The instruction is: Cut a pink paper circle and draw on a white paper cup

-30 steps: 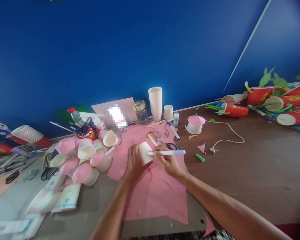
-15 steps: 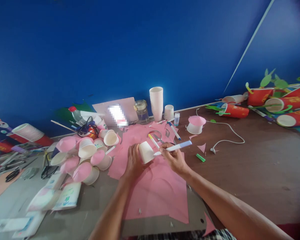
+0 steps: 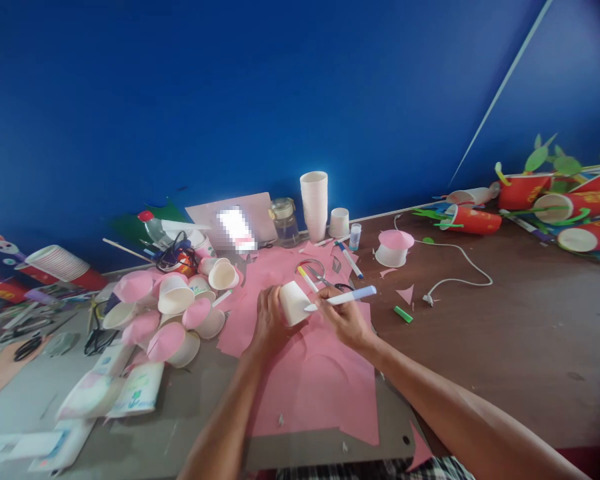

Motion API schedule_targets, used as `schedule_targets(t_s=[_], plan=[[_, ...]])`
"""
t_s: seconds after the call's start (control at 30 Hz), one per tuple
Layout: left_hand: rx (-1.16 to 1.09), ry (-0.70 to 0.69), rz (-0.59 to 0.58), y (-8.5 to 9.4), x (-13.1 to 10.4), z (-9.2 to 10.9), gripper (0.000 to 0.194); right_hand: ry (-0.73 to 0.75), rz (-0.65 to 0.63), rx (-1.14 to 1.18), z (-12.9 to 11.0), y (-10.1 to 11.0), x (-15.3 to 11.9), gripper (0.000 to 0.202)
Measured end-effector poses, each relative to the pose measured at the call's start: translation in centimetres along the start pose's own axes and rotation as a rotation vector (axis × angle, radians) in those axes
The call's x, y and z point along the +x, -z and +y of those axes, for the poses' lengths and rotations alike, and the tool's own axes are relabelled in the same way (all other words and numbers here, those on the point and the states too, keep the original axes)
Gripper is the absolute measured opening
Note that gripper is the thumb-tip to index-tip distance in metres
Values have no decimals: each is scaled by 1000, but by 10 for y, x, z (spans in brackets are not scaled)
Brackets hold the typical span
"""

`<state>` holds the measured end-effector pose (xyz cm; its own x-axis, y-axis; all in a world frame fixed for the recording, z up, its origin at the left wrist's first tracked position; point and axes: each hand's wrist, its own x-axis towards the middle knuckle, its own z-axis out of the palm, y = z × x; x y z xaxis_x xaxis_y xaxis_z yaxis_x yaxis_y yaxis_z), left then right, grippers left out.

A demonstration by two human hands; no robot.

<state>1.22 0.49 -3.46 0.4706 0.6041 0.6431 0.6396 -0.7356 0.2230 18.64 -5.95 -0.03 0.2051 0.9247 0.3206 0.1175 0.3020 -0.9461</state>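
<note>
My left hand (image 3: 269, 317) is closed around a white paper cup (image 3: 295, 303), which lies tilted on its side just above the pink paper (image 3: 320, 393). In my right hand (image 3: 344, 320) is a white marker pen (image 3: 347, 296), gripped like a pencil with its tip at the cup's right side. Whether the tip touches the cup, I cannot tell. Just beyond my right hand lie a pair of scissors (image 3: 318, 273) and a yellow-tipped marker (image 3: 307, 279). Any mark on the cup is too small to make out.
Left of my hands lies a pile of white cups (image 3: 175, 295), several with pink cone tops. A tall cup stack (image 3: 314, 207) and a glass jar (image 3: 283, 222) stand by the blue wall. To the right are a pink-topped cup (image 3: 394, 249), a green cap (image 3: 403, 314) and a white cable (image 3: 463, 250).
The marker has shifted slightly left and its rear end has dipped a little. More of the scissors' handle shows behind my right hand. The cup stays in my left hand.
</note>
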Motion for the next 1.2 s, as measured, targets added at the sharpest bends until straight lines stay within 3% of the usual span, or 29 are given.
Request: schedule_targets(t_s=[0.23,0.53,0.83,0.97,1.2], plan=[[-14,-8,3,-1,-1,-2,81,-33,62,145,0,4,-1,22],[-32,12,-13,2,1,2,80,62,-23,19,-1,-2,0,17],[-22,0,-23,0,-1,-2,81,-20,83,104,0,6,1,20],[-24,2,-18,1,0,-1,80,43,24,103,0,2,-1,18],[-19,-17,-14,0,0,-1,79,146,-79,-110,0,-6,-6,12]])
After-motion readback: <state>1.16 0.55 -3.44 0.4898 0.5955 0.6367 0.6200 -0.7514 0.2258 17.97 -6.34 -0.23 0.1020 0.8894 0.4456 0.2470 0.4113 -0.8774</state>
